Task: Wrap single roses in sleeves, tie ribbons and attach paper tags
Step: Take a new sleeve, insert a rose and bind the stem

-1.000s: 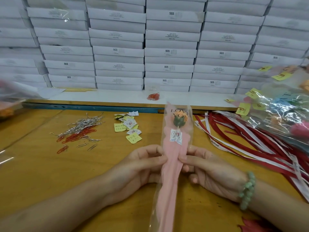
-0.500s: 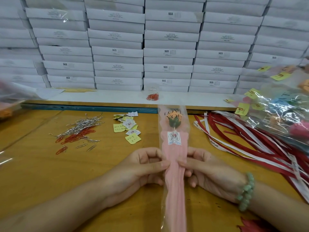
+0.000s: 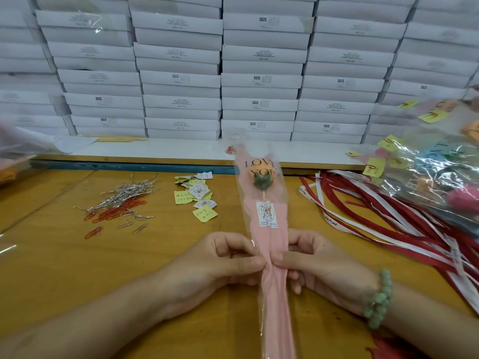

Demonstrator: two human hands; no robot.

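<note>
Over the table (image 3: 64, 268), clear pink-lined sleeve (image 3: 270, 244) encloses orange rose (image 3: 261, 174).

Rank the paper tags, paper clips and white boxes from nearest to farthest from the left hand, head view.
1. paper tags, just ahead of the left hand.
2. paper clips, out to the left.
3. white boxes, stacked at the back.

Yellow-brown wooden table top (image 3: 64, 268), smooth, glossy. Left of centre: loose heap of silver and red wire paper clips (image 3: 121, 203), a few strays lying apart toward the near edge. Just beside it, centre: small pile of yellow and white paper tags (image 3: 197, 196). Right: long red and white satin ribbons (image 3: 375, 216), fanned out and overlapping. Far right: clear-wrapped flowers (image 3: 435, 177), heaped over the ribbon ends.
</note>
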